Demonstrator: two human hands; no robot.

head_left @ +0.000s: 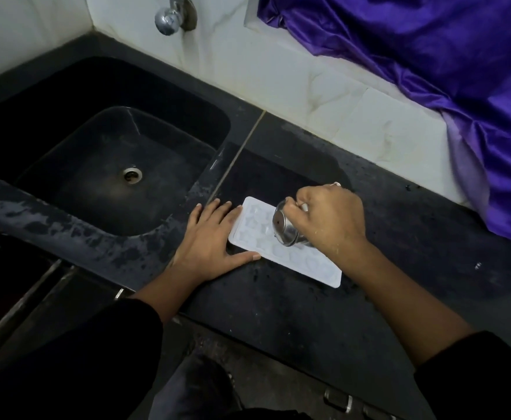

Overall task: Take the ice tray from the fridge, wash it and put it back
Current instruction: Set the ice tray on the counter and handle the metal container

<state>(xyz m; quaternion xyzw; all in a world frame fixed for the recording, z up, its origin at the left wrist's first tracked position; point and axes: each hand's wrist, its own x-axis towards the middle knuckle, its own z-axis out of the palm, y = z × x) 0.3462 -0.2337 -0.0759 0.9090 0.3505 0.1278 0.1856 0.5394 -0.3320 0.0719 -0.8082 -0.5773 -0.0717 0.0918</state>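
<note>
One ice tray, one steel cup, two hands at a dark kitchen counter.

The single white ice tray [305, 263] lies flat on the black counter [399, 253], just right of the one sink [96, 192] and slanting away from the front edge. The left hand [210, 237] lies flat with straight fingers at the tray's left end, index fingertip and thumb touching its edge without grasping it. The right hand [330, 216] has its fingers curled round the one small steel cup [287, 228], which is tipped on its side directly above the middle of the tray; whether anything runs from it cannot be told. The counter is speckled and looks wet in patches near the sink. Behind are a white tiled wall [278, 71], one chrome tap [169, 16] above the sink, and one purple cloth [429, 50] draped down at the right.
</note>
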